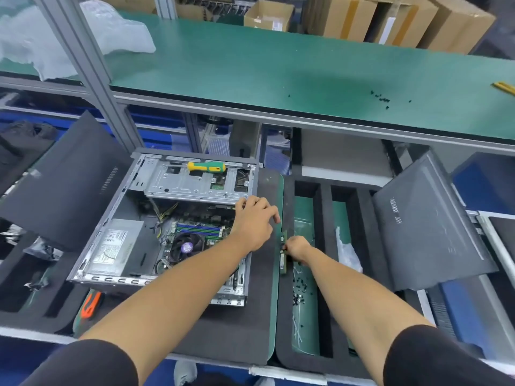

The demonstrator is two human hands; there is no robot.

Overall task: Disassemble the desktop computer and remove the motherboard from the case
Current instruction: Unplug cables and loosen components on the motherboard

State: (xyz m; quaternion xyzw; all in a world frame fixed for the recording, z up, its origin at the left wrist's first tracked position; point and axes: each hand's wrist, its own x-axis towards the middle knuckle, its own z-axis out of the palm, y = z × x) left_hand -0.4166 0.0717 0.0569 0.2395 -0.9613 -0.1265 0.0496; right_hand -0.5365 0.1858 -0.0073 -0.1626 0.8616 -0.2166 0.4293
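Note:
An open desktop case (111, 232) lies on its side on a dark foam mat. Inside it I see the motherboard (195, 227) with blue memory slots, a round CPU fan (185, 247) and a grey power supply (111, 249). My left hand (255, 221) rests with loosely curled fingers over the case's right edge, below the metal drive cage (195, 182). My right hand (296, 249) pinches a green memory stick (283, 253), held on edge just right of the case, beside the foam tray.
A yellow-green screwdriver (206, 166) lies on the drive cage. An orange-handled tool (90, 303) sits at the case's near left corner. The foam tray (324, 246) at right holds small screws (299, 291). Dark side panels (429, 227) lean at right and at left (67, 185).

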